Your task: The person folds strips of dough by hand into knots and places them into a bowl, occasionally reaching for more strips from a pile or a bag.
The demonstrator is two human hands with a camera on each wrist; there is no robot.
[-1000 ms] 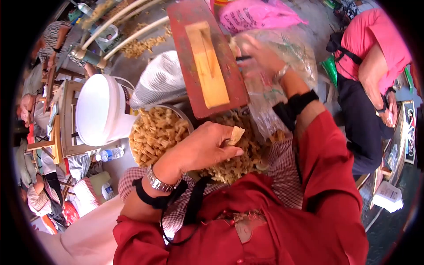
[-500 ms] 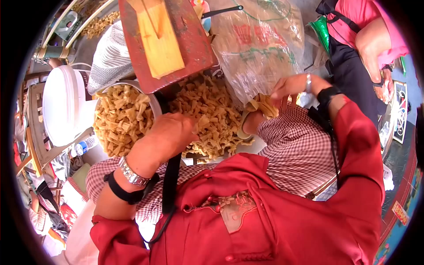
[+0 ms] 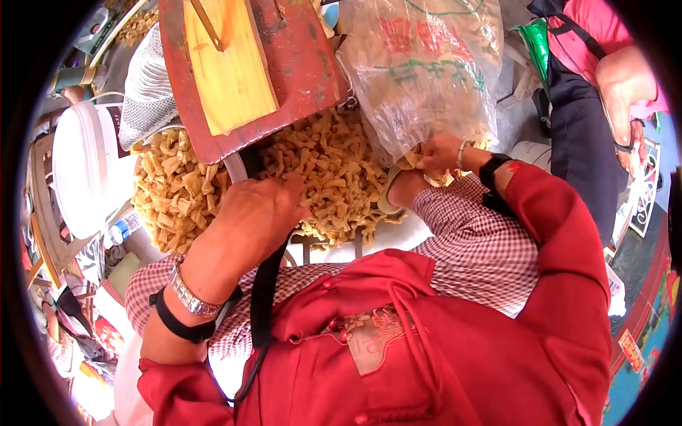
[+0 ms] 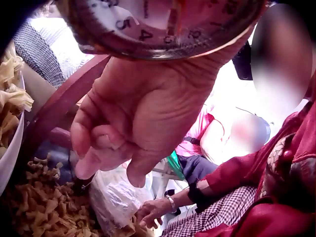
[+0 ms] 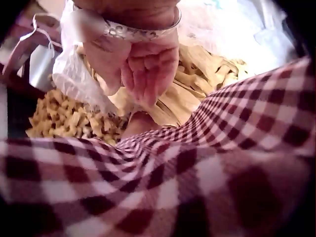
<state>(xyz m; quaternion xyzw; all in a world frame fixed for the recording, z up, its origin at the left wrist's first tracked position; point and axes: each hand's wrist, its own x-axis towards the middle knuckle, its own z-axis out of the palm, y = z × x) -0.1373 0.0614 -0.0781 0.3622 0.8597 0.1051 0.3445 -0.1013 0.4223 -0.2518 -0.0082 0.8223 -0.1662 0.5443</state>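
My left hand hovers beside the heap of knotted tan strips, which look like tofu-skin knots. In the left wrist view its fingers hang loosely curled, holding nothing. At the mouth of a large clear plastic bag, my right hand reaches down over my knee. The right wrist view shows its palm with relaxed fingers, tips right at long, flat tan strips spilling from the bag. More knots fill a white tub at left.
A red board with a yellow wooden slat stands across the far side. A white bucket and a mesh sack are at left. Someone in pink sits at right. My checked trousers border the heap.
The right hand has come from beside the board down to the strips at the bag's mouth. The left hand held a tan piece earlier, now none. My view has shifted right.
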